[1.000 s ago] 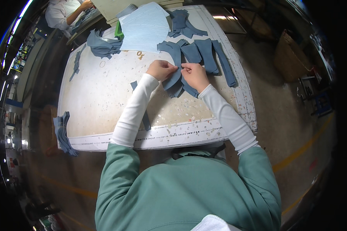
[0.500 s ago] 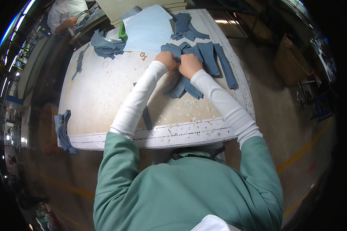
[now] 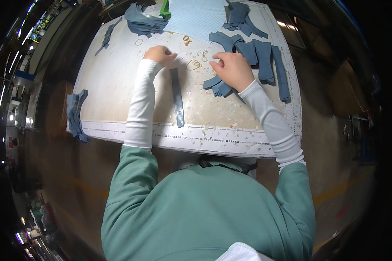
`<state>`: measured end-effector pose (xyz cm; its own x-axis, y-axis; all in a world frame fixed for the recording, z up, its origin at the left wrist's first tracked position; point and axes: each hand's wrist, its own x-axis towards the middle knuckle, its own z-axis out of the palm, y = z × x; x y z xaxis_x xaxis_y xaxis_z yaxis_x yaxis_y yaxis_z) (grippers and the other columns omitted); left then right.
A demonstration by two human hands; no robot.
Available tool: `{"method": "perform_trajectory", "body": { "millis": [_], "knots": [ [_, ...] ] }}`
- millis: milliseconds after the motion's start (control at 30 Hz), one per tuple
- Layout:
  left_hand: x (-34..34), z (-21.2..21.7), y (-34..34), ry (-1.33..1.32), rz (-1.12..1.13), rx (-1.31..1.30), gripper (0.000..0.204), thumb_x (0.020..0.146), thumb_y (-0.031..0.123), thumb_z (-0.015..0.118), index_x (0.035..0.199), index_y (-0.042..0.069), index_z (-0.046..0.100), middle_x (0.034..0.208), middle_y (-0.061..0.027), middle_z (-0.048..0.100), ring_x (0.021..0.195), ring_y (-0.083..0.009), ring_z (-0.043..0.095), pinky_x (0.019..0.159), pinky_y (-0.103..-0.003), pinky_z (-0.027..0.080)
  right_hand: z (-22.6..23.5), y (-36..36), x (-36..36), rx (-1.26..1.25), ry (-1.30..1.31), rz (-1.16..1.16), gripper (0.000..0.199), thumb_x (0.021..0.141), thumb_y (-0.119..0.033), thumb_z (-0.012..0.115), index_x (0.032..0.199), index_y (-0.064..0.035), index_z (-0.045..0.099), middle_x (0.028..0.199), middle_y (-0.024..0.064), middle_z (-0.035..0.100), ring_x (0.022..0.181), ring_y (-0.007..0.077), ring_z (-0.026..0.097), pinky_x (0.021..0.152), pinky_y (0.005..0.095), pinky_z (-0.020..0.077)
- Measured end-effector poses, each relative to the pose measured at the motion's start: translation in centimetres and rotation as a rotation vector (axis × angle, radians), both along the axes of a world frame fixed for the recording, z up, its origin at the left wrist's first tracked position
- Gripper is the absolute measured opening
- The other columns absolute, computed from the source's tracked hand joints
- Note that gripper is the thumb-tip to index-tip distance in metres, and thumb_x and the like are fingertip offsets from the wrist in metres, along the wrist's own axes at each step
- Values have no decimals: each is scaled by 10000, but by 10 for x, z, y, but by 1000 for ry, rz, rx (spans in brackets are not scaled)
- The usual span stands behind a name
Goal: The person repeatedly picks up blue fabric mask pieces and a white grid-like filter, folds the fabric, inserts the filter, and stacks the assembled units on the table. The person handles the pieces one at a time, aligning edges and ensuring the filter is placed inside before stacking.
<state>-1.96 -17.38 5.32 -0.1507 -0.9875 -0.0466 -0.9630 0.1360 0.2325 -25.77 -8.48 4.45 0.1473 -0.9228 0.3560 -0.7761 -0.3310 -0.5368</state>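
My left hand (image 3: 159, 55) is over the middle of the table, fingers bent and drawn together; anything inside them is hidden. Below it lies a narrow blue-grey strip (image 3: 177, 98). To the right, my right hand (image 3: 236, 70) hovers with thumb and forefinger apart, and nothing shows between them. Under and beside it lie blue-grey cut pieces (image 3: 222, 88), fanned in overlapping stacks. Between my hands are thin yellowish rubber bands (image 3: 194, 65) lying loose on the tabletop.
Light-blue sheets (image 3: 196, 19) lie at the table's far side, beside a green object (image 3: 164, 8). More cut pieces (image 3: 144, 21) sit at the far left, and another bundle (image 3: 77, 115) on the left edge. Small scraps dot the white-bordered table (image 3: 113, 98).
My hands were close together on the stacked pieces and have parted, the left hand moving left. Loose rubber bands now show between them. The whole view has shifted, so the table sits higher.
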Motion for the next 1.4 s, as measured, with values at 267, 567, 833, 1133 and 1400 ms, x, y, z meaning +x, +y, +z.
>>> {"method": "perform_trajectory", "body": {
  "millis": [267, 567, 833, 1133, 1400],
  "knots": [
    [8, -44, 48, 197, 149, 67, 446, 614, 417, 778, 846, 42, 714, 792, -106, 699, 742, -228, 677, 723, -300, 521, -26, -2, 44, 141, -93, 183, 253, 797, -265, 644, 932, -59, 701, 696, 132, 660, 634, 266, 648, 645, 342, 517],
    [-2, -36, 56, 719, 5, 48, 300, 692, 96, 793, 898, 33, 585, 737, -26, 646, 666, -85, 591, 642, -227, 478, -24, -9, 29, 212, -496, 179, 241, 829, -197, 672, 996, -24, 685, 747, 52, 678, 633, 75, 618, 596, 220, 479],
    [-95, 21, 61, 1360, -583, 260, 256, 944, 138, 532, 1145, -2, 454, 890, -88, 635, 861, -154, 619, 763, -271, 502, 43, -12, -30, 120, -840, 321, 193, 806, -173, 707, 914, -17, 672, 767, 34, 664, 678, 96, 611, 626, 241, 508],
    [-238, -4, 89, 1518, -472, 477, 215, 995, 218, 410, 998, 53, 547, 678, 3, 462, 604, -113, 469, 573, -241, 388, 78, -54, -181, 44, -822, 10, 147, 850, -188, 664, 923, -60, 652, 827, -33, 634, 651, 13, 500, 538, 133, 338],
    [-285, -52, 116, 1369, -155, 1142, 329, 999, 256, 359, 1094, 6, 550, 920, -123, 657, 812, -225, 667, 790, -339, 543, -24, -90, -226, 363, -731, -248, 197, 788, -122, 699, 968, -41, 697, 765, 8, 648, 558, 61, 516, 552, 183, 439]
  ]
}}
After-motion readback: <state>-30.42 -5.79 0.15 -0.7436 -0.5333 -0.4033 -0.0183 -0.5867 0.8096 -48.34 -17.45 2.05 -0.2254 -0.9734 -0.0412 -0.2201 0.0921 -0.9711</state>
